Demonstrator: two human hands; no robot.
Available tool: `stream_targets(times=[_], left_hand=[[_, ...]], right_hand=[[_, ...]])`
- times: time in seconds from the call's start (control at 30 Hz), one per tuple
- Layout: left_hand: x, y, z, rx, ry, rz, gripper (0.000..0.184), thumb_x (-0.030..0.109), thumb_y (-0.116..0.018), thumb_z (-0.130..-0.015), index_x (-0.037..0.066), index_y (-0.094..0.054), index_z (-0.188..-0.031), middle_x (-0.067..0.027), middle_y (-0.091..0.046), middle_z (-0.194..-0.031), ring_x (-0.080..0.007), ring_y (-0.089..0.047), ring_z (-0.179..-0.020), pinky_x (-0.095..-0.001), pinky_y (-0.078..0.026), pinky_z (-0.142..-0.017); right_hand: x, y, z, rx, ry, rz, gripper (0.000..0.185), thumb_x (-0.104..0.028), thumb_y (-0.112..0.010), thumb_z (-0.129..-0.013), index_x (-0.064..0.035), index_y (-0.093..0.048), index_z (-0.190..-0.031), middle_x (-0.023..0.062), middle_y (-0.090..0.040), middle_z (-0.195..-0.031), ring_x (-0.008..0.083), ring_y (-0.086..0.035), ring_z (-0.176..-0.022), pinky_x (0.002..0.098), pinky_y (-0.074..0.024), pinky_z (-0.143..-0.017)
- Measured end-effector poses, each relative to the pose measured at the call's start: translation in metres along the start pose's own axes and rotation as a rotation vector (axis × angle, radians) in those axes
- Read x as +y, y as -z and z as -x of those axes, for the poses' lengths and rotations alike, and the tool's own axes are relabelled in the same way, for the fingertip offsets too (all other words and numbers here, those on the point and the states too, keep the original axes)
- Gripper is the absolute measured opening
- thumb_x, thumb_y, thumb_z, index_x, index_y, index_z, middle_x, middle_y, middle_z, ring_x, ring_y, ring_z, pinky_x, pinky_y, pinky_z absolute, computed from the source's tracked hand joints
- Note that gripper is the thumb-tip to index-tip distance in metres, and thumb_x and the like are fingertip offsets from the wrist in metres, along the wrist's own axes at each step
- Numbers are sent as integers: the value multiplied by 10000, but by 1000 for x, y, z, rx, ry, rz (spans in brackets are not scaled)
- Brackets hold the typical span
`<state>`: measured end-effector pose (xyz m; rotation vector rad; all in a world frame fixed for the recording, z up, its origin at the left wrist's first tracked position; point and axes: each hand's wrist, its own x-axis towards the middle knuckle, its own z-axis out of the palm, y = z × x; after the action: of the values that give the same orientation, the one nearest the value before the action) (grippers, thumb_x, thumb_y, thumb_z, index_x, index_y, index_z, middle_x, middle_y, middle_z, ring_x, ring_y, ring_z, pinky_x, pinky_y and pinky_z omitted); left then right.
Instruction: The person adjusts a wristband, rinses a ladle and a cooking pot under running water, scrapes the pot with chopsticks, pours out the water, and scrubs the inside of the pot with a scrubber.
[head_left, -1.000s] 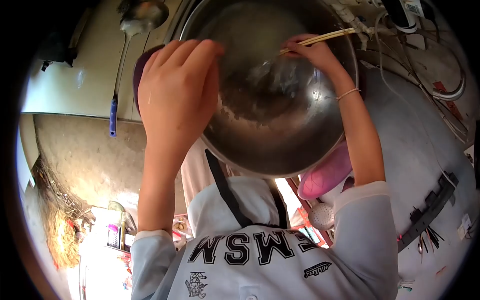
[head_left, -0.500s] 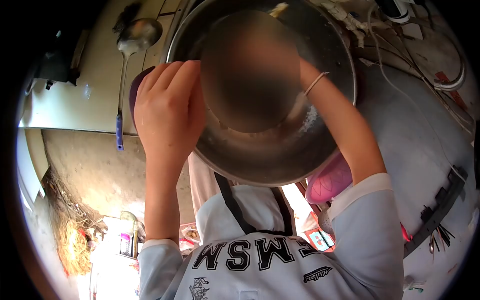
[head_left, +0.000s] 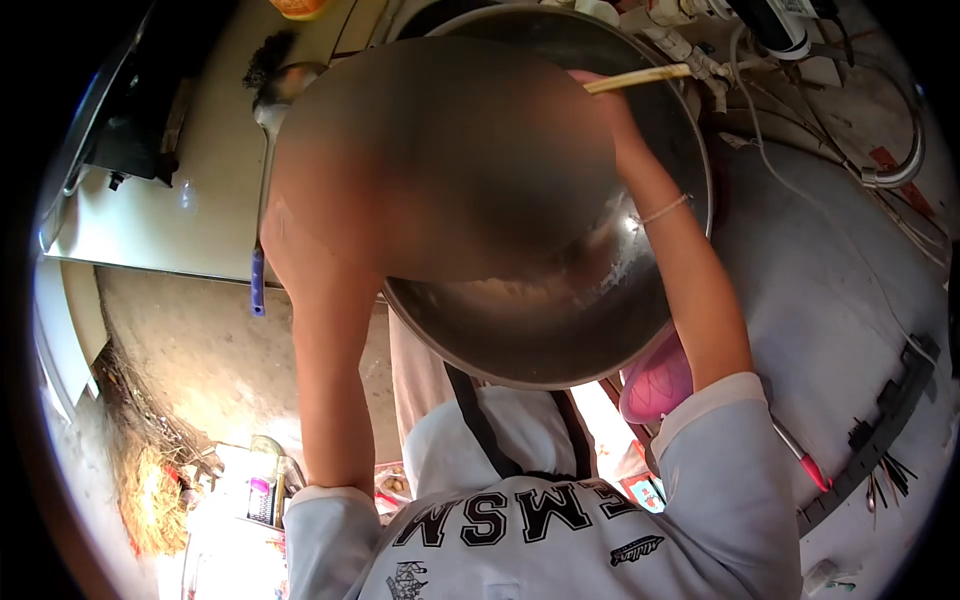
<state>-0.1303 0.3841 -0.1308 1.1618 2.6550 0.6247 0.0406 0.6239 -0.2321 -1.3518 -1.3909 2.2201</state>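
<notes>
A large dark metal wok (head_left: 500,340) fills the middle of the head view, with pale marks on its inner right wall. A blurred patch covers much of the wok and most of both hands. My right hand (head_left: 608,105) is over the wok's far right part, and pale wooden chopsticks (head_left: 645,77) stick out from it to the right. Over the wok's left side is my left hand (head_left: 315,235); its fingers, and anything in them, are hidden by the blur. A ladle (head_left: 262,190) with a blue handle lies on the counter just left of it.
The pale counter (head_left: 140,235) at left holds a black object (head_left: 135,150). A pink basket (head_left: 660,380) sits below the wok's right edge. Cables and a curved metal tap (head_left: 905,170) are at upper right. A grey rack (head_left: 880,430) stands at lower right.
My right hand has shifted right, and the chopsticks now point to the right. The maroon object beside my left hand no longer shows. The blurred patch has widened over my left hand.
</notes>
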Motion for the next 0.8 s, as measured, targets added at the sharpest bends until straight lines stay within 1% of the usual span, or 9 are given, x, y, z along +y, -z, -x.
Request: stream_targets(times=[0.07,0.13,0.23,0.4,0.5,0.63,0.67,0.73,0.8], left_hand=[[-4,2,9,45,-68,103,166,141,-606,-728,26,-562,-839,-100,-559,-783,-310,-547,-776,-387,-429,-658],[-5,8,27,81,-57,126,158,118,-614,-718,22,-553,-827,-101,-551,-770,-303,-540,-755,-383,-422,-642],[-12,11,58,118,-26,111,143,74,-623,-690,30,-561,-811,-87,-562,-774,-283,-536,-717,-367,-425,-615],[-22,7,80,154,7,130,153,43,-629,-668,31,-568,-807,-77,-584,-789,-269,-527,-693,-358,-428,-603],[-23,7,83,161,-13,148,164,18,-638,-657,28,-566,-804,-78,-596,-805,-275,-531,-699,-356,-430,-611],[-22,8,83,177,-46,170,169,-5,-643,-649,32,-566,-796,-75,-606,-815,-272,-536,-703,-349,-431,-616],[-22,9,82,171,-51,165,169,-5,-643,-649,32,-566,-796,-75,-606,-815,-272,-536,-703,-349,-431,-616],[-22,11,80,168,-70,151,163,-4,-644,-652,31,-565,-791,-75,-605,-809,-268,-536,-699,-343,-430,-614],[-22,12,80,128,-58,170,148,-9,-636,-677,20,-573,-807,-88,-608,-818,-279,-542,-718,-355,-434,-641]], right_hand=[[-23,-19,25,123,233,452,226,-149,-626,-843,15,-615,-998,48,-636,-813,99,-582,-691,221,-483,-609],[-31,-30,46,199,292,483,198,-141,-628,-839,15,-625,-962,24,-620,-760,72,-553,-664,208,-461,-595],[-30,-34,70,229,556,552,166,-141,-616,-839,17,-630,-887,12,-615,-695,57,-529,-609,196,-427,-552],[-15,-48,112,367,486,494,133,-111,-604,-844,12,-628,-888,10,-616,-717,53,-533,-641,196,-428,-566],[6,-40,126,403,279,305,126,-89,-595,-868,31,-585,-904,79,-622,-867,141,-613,-780,236,-514,-672],[38,-37,137,513,108,89,124,-59,-621,-842,34,-587,-915,88,-608,-901,167,-617,-820,257,-511,-785],[47,-31,136,516,103,81,124,-59,-621,-842,34,-587,-915,88,-608,-901,167,-617,-820,257,-511,-785],[52,-29,135,461,163,-248,146,-58,-626,-836,47,-585,-928,95,-607,-898,185,-620,-843,272,-512,-815],[49,-31,139,579,108,-233,171,-60,-633,-831,61,-586,-942,110,-607,-909,199,-620,-855,287,-517,-823]])
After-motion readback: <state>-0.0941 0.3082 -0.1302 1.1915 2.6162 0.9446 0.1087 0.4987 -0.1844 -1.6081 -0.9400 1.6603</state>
